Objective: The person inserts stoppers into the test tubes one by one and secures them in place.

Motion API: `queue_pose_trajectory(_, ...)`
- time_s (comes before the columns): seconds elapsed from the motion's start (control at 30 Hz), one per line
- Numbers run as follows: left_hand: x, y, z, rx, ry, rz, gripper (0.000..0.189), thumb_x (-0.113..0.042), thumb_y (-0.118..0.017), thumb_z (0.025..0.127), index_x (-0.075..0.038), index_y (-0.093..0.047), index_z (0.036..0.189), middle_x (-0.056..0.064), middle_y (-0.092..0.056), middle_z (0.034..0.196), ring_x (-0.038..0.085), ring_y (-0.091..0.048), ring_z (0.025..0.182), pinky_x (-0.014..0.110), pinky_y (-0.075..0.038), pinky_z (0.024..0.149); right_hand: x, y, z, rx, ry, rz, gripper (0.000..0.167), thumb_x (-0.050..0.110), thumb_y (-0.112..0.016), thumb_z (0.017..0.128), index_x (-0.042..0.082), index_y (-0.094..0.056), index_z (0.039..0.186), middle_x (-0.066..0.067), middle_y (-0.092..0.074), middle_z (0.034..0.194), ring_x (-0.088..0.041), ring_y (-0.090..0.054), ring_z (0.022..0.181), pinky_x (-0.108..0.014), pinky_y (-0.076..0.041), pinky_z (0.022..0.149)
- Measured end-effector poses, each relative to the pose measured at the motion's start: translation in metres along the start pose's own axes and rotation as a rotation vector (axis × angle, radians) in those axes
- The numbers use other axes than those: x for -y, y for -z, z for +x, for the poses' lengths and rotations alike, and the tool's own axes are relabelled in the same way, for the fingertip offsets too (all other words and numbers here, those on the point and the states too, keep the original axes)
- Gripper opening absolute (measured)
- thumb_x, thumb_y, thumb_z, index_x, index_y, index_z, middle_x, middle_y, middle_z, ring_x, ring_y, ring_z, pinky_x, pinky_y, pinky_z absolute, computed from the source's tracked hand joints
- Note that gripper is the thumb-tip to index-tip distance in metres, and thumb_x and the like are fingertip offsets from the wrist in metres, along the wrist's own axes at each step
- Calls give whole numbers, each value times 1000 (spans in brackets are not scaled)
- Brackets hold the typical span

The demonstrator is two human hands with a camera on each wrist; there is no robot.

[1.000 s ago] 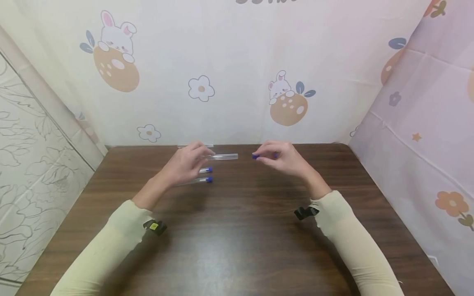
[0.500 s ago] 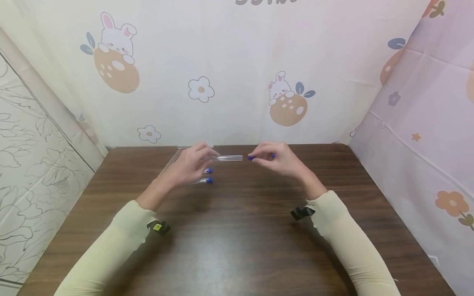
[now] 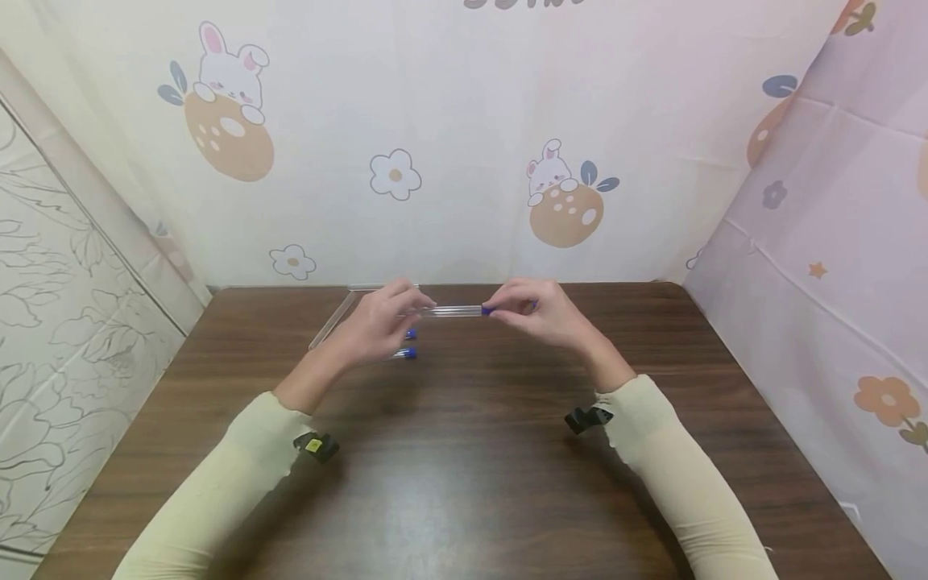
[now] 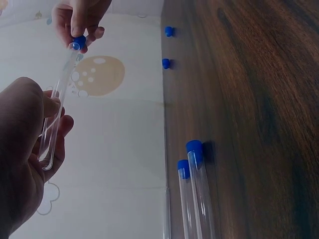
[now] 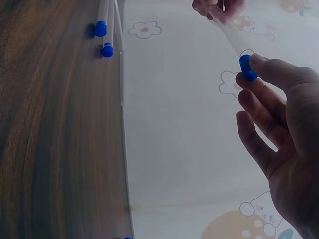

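My left hand (image 3: 373, 324) grips a clear test tube (image 3: 458, 311) held roughly level above the table. A blue stopper (image 4: 79, 42) is pinched between the thumb and fingers of my right hand (image 3: 540, 310), right at the tube's mouth. Whether it sits inside the rim I cannot tell. In the left wrist view, two tubes with blue stoppers, a nearer capped tube (image 4: 200, 186) and a second capped tube (image 4: 185, 191), lie side by side on the table. The left hand hides most of them in the head view.
Two loose blue stoppers, one (image 4: 169, 31) and another (image 4: 166, 63), stand on the table (image 3: 464, 451) near its back edge. Bare clear tubes lie at the back left: one slanted tube (image 3: 332, 321) and one along the edge (image 3: 362, 287). A patterned curtain (image 3: 464, 217) hangs behind.
My left hand has brought the tube to the right, and my right hand has moved slightly left with the stopper. The gap between tube and stopper has closed.
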State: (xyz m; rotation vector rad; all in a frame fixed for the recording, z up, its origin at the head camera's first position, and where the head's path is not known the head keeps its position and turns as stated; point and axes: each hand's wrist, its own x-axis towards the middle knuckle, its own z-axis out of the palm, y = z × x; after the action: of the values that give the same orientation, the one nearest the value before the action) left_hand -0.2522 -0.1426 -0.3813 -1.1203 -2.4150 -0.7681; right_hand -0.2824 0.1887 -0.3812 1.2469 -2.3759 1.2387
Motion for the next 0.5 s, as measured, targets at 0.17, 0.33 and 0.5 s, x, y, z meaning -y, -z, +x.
queue_pose_trajectory(0.17,1,-2,0,-7,-11,-3,25,8,-73,100,-3,-76,122,12,-71,108,28,-74,95,39,-67,80,-1,-2,0,-24,13,23,23,-7,-85,94,6,-87,113,-13,-86,107,-2,-74,91,-18,-62,74)
queue_pose_trajectory(0.33,3,-3,0,-8,-18,-1,24,9,-73,100,-3,-76,121,12,-72,109,29,-75,97,39,-66,80,-1,-5,1,-26,2,29,22,-7,-84,95,4,-87,114,-14,-86,108,-1,-74,93,-18,-63,76)
queue_pose_trajectory(0.5,2,-4,-1,-15,-17,-6,24,9,-73,100,-2,-76,121,13,-72,111,30,-76,100,41,-67,83,0,-7,1,-38,-40,23,21,-3,-86,95,5,-87,114,-14,-86,108,-1,-73,91,-18,-63,76)
